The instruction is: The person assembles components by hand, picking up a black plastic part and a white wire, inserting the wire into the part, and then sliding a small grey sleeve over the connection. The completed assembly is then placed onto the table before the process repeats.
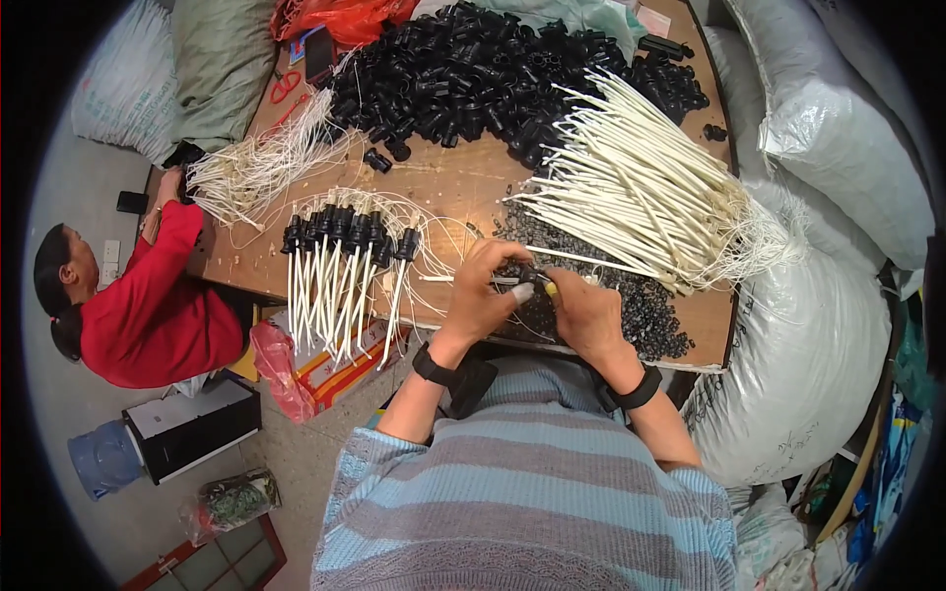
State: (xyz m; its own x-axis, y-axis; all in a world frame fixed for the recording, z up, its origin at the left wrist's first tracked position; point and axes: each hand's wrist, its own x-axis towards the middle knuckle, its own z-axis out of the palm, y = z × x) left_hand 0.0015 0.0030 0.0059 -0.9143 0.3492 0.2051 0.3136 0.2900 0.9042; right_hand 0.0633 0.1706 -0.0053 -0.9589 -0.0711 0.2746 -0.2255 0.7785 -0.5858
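At the table's near edge, my left hand [481, 298] is closed around a black fitting [511, 268], mostly hidden by the fingers. A pale covering wraps its thumb tip. Close against it, my right hand [591, 317] is closed on a small tool with a yellow part [551, 289]; its kind is hidden in the grip. A white sleeved wire [581, 258] passes just beyond both hands. Left of them lies a row of black sockets [340, 229] with white sleeved wires hanging over the edge. Small dark clips [645, 320] are scattered beside and under my right hand.
Loose black sockets [463, 79] are heaped at the back of the wooden table [443, 182]. A bundle of white sleeved wires [641, 187] lies right, thinner wires [266, 167] left. A person in red [148, 305] works at the left end. Full white sacks [803, 364] crowd the right.
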